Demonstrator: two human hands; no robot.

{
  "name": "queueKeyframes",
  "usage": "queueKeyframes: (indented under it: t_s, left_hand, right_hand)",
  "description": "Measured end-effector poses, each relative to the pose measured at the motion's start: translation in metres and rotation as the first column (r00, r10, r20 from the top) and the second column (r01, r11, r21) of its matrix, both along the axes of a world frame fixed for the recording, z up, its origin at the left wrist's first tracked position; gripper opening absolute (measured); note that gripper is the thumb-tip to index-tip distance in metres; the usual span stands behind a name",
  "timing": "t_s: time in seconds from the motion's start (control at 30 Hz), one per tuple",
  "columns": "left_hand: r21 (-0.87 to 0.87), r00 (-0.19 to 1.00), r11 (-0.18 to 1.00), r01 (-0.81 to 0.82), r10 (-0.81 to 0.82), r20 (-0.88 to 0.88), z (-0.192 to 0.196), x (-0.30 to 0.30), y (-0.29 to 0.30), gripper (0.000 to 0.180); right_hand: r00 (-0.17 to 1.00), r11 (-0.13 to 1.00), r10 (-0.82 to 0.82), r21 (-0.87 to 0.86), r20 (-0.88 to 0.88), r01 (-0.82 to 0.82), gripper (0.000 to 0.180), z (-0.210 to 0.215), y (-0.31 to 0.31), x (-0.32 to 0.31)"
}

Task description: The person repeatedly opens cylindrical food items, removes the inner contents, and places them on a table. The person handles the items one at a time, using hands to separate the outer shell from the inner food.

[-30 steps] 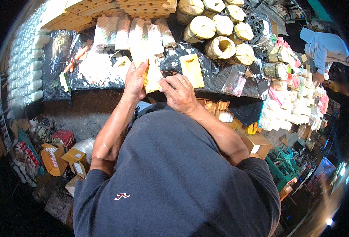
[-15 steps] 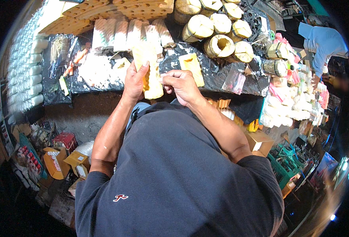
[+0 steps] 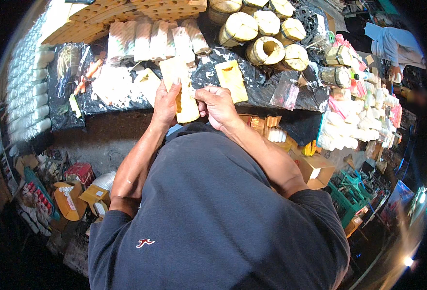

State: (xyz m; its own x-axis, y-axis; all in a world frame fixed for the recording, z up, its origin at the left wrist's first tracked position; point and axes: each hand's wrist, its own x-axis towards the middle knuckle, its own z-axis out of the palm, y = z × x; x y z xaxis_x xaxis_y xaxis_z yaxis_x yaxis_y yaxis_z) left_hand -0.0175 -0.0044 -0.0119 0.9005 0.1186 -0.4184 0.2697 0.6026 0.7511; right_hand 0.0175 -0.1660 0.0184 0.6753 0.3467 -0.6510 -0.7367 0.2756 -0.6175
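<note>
Above the bench's near edge, my left hand (image 3: 165,103) grips a long yellow block (image 3: 187,107) by its left side, thumb over the face. The block is overexposed at its far end, so its surface is hard to read. My right hand (image 3: 217,105) is closed beside the block's right edge, thumb and forefinger pinched together. Whatever sits in that pinch is too small to make out. A second yellow block (image 3: 232,81) with a hollowed face lies on the black sheet (image 3: 261,95) just beyond my right hand. A paler piece (image 3: 147,84) rests left of my left hand.
White scraps (image 3: 113,87) cover the bench at left. Paper-wrapped bundles (image 3: 158,41) and round tied bundles (image 3: 266,50) stand at the back, near perforated brown boards (image 3: 90,24). White and pink bags (image 3: 341,121) fill the right. A person in a light blue shirt (image 3: 397,46) bends over there.
The view has shifted slightly. My left hand keeps its grip on the yellow block, while my right hand stays pinched at its edge with its fingers turned a little. The other person's arm has moved.
</note>
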Motion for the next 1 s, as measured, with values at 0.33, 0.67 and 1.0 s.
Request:
queueKeyframes:
  t_s: [0.33,0.67,1.0]
  left_hand:
    - [0.011,0.997,0.999,0.034,-0.033,-0.073,-0.012,-0.008,-0.007,0.030]
    - [-0.168,0.978,0.985,0.037,-0.070,-0.196,-0.026,-0.012,0.002,0.031]
    - [0.022,0.970,0.996,0.087,-0.080,-0.228,-0.027,-0.019,-0.010,0.041]
  right_hand:
    - [0.994,1.000,-0.015,-0.016,-0.107,0.014,0.023,-0.019,0.000,-0.005]
    - [0.968,0.983,0.030,-0.181,0.249,0.016,0.017,-0.024,-0.015,-0.004]
    - [0.930,0.926,0.270,-0.334,0.250,-0.179,0.012,-0.053,-0.043,-0.007]
